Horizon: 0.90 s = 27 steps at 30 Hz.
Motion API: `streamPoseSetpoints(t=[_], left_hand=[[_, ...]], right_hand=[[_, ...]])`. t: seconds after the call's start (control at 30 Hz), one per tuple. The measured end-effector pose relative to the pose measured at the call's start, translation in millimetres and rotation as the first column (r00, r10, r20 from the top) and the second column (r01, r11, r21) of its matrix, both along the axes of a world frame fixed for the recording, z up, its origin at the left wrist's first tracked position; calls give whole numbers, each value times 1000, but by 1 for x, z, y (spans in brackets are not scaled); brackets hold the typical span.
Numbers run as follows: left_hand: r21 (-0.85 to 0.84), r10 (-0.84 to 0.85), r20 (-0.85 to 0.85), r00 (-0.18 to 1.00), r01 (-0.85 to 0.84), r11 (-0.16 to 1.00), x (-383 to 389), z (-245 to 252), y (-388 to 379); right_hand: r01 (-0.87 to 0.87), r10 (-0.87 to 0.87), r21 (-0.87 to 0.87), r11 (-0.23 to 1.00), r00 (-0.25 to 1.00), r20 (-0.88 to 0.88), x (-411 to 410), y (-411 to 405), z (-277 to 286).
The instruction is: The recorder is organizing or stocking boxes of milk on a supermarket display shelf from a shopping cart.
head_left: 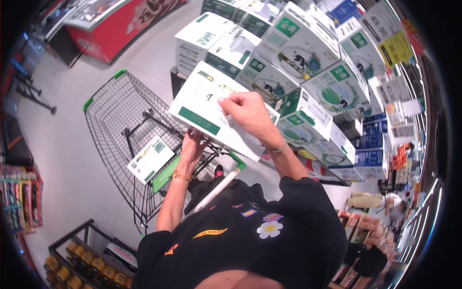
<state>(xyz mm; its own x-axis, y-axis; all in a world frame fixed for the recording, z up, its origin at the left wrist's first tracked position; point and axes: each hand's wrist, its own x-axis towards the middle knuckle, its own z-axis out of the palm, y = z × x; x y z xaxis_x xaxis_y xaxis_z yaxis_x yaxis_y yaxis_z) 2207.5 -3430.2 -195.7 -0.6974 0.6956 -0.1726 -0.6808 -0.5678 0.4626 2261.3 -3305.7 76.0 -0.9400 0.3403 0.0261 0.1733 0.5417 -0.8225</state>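
A large white and green carton (pixel 202 97) is tilted in front of me, above the near side of a wire shopping cart (pixel 115 104). My left hand (pixel 194 144) supports the carton from below at its near edge, fingers partly hidden beneath it. Over the carton's top, my right hand (pixel 245 110) has its fingers curled; whether it grips anything there is unclear. A smaller-looking white and green carton (pixel 151 159) lies in the cart near its green handle panel. Beyond my right hand, similar cartons (pixel 299 54) are stacked high.
A red display freezer (pixel 104 32) stands at the upper left. Price signs (pixel 386 32) rise over the stack on the right. At the lower left is a black rack (pixel 90 224) with yellow-capped jars (pixel 86 258). Another person (pixel 393 206) is at the far right.
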Motion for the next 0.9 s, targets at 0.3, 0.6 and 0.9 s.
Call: streamPoseSetpoints(t=[0.3,0.6,0.9], left_hand=[[44,-132,31,991,130,991,10,6,75],[44,-188,80,979,185,982,25,8,143],[31,-184,136,974,181,983,45,7,158]], right_hand=[[116,-115,64,991,993,-27,20,81,-3],[189,-199,228,955,980,23,14,139,-6],[226,-252,205,952,962,109,36,161,-21]])
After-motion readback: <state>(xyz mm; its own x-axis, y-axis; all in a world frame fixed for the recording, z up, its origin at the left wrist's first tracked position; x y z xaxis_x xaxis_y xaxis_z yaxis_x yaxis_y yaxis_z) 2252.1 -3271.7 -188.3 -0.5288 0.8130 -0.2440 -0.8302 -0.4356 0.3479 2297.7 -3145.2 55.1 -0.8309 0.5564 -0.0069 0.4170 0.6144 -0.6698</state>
